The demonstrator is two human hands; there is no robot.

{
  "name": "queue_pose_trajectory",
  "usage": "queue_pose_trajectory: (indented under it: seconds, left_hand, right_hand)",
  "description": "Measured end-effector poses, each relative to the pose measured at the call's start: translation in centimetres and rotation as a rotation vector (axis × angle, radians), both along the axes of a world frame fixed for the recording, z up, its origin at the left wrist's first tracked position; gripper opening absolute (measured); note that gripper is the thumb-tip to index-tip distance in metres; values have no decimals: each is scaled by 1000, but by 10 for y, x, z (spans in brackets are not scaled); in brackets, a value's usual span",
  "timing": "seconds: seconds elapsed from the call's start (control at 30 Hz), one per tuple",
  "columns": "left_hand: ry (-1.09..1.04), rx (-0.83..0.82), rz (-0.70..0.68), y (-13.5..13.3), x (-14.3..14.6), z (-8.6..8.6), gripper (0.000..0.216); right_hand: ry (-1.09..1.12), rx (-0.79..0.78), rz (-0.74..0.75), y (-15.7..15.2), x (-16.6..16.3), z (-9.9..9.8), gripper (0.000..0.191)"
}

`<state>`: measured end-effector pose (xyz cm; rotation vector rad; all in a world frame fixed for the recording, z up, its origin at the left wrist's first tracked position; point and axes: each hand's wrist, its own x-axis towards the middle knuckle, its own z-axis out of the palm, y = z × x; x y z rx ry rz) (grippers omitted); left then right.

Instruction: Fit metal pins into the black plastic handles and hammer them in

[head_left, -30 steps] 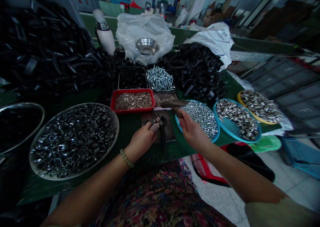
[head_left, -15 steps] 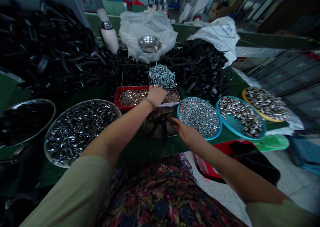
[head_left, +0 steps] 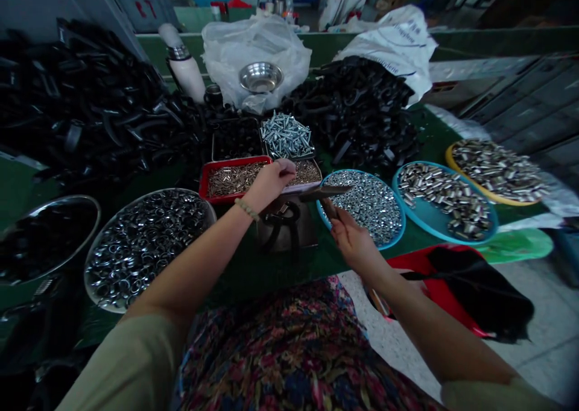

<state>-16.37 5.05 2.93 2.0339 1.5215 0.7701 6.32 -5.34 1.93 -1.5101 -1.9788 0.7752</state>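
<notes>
My left hand (head_left: pixel 270 182), with a beaded bracelet at the wrist, hovers over the front edge of a small tray of tiny brownish metal parts (head_left: pixel 307 171). Its fingertips are pinched together, and whatever they hold is too small to make out. A hammer (head_left: pixel 329 206) is gripped in my right hand (head_left: pixel 355 239), its dark head level above the near rim of a blue basin of small silver nuts (head_left: pixel 362 203). Below my left wrist, a curved black clamp-like part (head_left: pixel 281 217) lies on a flat metal plate (head_left: pixel 307 233).
A red tray of small pins (head_left: pixel 203 185) and a heap of bolts (head_left: pixel 286 135) sit behind. Metal rings fill a round basin (head_left: pixel 149 248) at left. Metal sleeves (head_left: pixel 452 197) lie in a blue basin at right. Black parts (head_left: pixel 366 109) are piled at the back.
My left hand has drawn slightly back from the small tray, its fingers now pinched. The hammer has risen and moved right, off the black part, toward the nut basin. The view has shifted slightly.
</notes>
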Motion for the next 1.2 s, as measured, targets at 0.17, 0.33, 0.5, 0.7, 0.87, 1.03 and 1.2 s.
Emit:
queue_pose_trajectory:
  seconds: [0.17,0.33,0.5,0.7,0.87,1.03,1.2]
  left_hand:
    - [-457,-140,161,-45,-9,-22,14]
    - [-353,-95,200,-32,-6,-16,12]
    - [-387,-110,136,-54,-16,-17,11]
    - [-231,-75,116,-94,-12,-36,16]
    - [129,78,83,-95,-3,-42,23]
    - [407,106,58,-93,0,-43,30]
    - [564,140,2,-97,-1,-41,26]
  right_hand:
    - [23,-9,-6,0,0,-8,40]
    - [34,-3,-5,1,-1,-14,41]
    - [58,-18,-11,-3,4,-17,40]
    - [60,-56,-25,-5,6,-22,43]
    - [74,-80,-8,-8,4,-18,42]
    - [120,-77,-13,-11,5,-15,41]
    - [125,-70,-12,-12,8,-19,41]
